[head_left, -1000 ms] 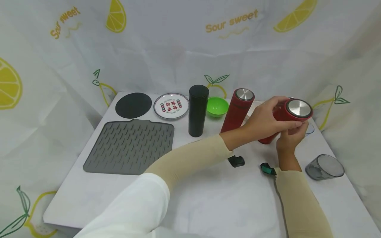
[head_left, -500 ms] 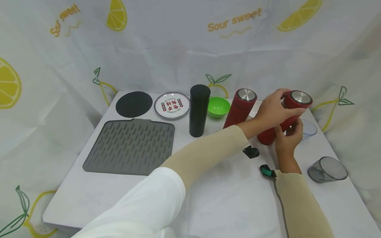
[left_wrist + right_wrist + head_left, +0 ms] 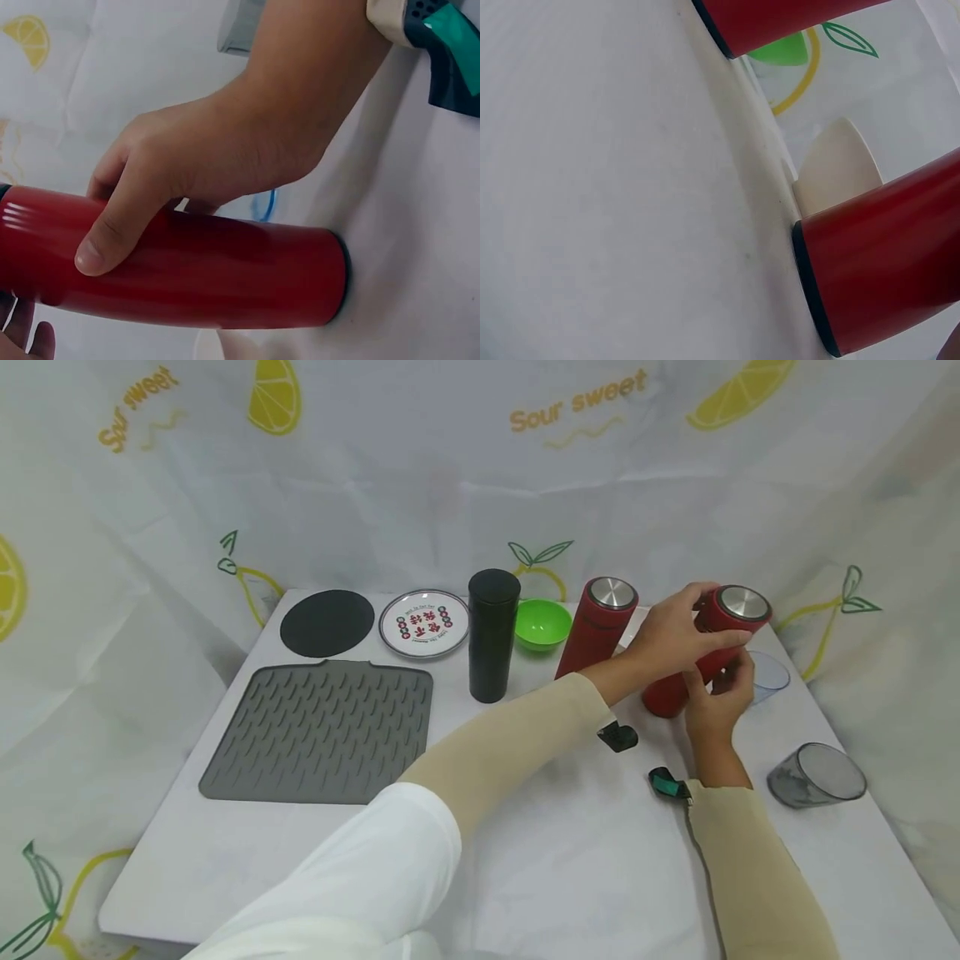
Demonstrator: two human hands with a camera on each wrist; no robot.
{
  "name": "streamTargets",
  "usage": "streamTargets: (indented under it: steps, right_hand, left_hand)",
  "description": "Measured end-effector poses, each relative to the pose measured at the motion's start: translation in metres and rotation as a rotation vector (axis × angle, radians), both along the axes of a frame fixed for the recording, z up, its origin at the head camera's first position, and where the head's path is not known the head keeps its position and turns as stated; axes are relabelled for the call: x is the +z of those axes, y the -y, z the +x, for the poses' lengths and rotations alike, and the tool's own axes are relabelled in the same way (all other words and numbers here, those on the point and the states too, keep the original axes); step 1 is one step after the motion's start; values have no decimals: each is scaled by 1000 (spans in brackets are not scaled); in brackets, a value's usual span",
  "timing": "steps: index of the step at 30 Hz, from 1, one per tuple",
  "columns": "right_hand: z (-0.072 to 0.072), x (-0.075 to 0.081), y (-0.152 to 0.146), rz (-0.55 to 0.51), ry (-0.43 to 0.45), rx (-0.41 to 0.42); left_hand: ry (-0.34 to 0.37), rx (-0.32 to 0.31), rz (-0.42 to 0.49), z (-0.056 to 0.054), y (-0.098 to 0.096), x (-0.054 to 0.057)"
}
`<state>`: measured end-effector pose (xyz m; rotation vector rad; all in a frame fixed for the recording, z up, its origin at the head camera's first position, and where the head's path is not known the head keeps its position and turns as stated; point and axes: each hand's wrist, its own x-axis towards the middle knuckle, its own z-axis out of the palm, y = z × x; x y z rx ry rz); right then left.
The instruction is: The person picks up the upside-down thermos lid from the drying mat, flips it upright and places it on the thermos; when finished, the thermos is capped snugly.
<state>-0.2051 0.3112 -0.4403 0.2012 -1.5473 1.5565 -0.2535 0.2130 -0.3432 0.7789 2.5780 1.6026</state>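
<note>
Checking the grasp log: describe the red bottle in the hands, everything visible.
The red bottle is a smooth, glossy cylinder, apparently metal, with a shiny silver-topped cap, which is on, and a dark base band. It is held roughly upright, to the right of the other red bottle. The left hand grips it near the cap, the right hand lower down. Whether it touches the table is unclear.

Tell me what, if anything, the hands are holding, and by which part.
Both hands hold one red flask: the left hand by its upper end, close to the lid; the right hand lower down, around its middle.
</note>
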Motion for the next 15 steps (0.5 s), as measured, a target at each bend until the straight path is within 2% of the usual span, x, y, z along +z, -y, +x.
streamTargets:
  steps: [7, 10, 15]
  right_hand:
    - [-1, -1, 1, -2, -12, 8]
    - [-1, -1, 1, 8, -9, 0]
    - [-1, 0, -1, 24, 5, -9]
  left_hand:
    - [25, -43, 11, -3, 4, -3]
    - [4, -43, -1, -4, 5, -2]
    - [-43, 6, -73, -3, 2, 3]
